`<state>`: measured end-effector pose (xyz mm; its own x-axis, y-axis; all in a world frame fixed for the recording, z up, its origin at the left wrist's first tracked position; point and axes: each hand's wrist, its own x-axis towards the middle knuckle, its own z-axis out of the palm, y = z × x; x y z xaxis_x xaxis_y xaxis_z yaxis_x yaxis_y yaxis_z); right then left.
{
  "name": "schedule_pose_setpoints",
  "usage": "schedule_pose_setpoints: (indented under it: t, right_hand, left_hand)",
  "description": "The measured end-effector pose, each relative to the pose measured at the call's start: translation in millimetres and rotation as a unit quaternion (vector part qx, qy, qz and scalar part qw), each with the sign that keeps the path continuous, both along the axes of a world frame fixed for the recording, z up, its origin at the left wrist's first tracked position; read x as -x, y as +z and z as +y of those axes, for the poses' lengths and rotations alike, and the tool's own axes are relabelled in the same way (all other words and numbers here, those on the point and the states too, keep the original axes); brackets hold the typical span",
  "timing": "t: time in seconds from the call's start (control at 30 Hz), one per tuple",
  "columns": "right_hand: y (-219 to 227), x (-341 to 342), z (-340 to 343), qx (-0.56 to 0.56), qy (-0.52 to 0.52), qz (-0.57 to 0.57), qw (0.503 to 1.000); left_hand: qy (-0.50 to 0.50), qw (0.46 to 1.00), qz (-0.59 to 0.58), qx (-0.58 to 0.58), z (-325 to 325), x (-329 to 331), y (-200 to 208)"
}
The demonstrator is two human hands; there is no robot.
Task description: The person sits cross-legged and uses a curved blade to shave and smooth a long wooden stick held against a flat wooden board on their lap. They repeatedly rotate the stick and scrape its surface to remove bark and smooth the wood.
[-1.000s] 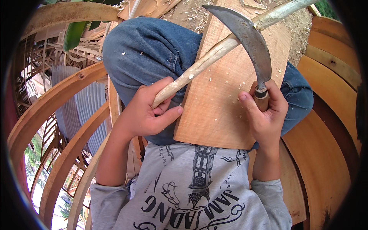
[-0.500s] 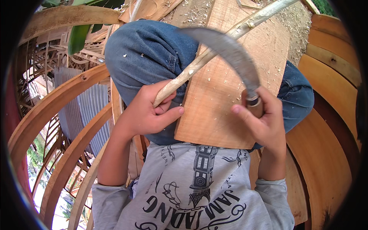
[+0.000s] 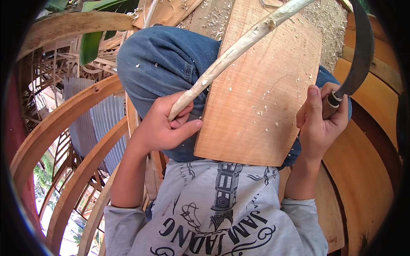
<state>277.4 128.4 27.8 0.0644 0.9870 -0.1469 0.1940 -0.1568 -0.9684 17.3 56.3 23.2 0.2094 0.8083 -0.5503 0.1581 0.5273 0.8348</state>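
Note:
A pale, peeled wooden stick [image 3: 232,53] runs from my left hand [image 3: 164,123] up to the far right, crossing over a flat board. My left fingers wrap round its near end beside my left thigh. The wide wooden board [image 3: 247,119] lies across my lap and carries scattered shavings. In my right hand [image 3: 322,119], at the board's right edge, is a sickle [image 3: 361,55] with a short wooden handle. Its dark curved blade points up and away, apart from the stick. The stick's far tip runs out of the picture.
Curved wooden ribs [image 3: 64,115] rise on my left, with corrugated sheets [image 3: 106,123] and piled timber beyond. Curved planks [image 3: 358,166] form a wall on my right. Shavings cover the surface [image 3: 329,25] past the board. A green leaf [image 3: 89,47] hangs at the far left.
My right hand has swung the sickle right, from over the stick to beyond the board's right edge. My left hand and the stick have barely moved.

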Motion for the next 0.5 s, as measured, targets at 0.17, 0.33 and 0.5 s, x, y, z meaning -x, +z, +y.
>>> schedule_pose_setpoints:
  t: [0.17, 0.33, 0.5]
  right_hand:
    - [14.0, 5.0, -0.6, 0.129, 0.322, -0.051, 0.936]
    - [17.8, 18.1, -3.8, 0.197, 0.165, 0.085, 0.963]
    - [6.1, 9.7, -9.1, 0.177, 0.36, 0.005, 0.916]
  left_hand:
    - [-0.003, 1.0, 0.0, 0.004, 1.6, -2.0, 1.4]
    - [-0.033, 0.999, 0.023, 0.0, 6.7, -0.7, 4.0]
    - [-0.021, 1.0, 0.019, 0.008, 3.3, 0.5, 3.9]
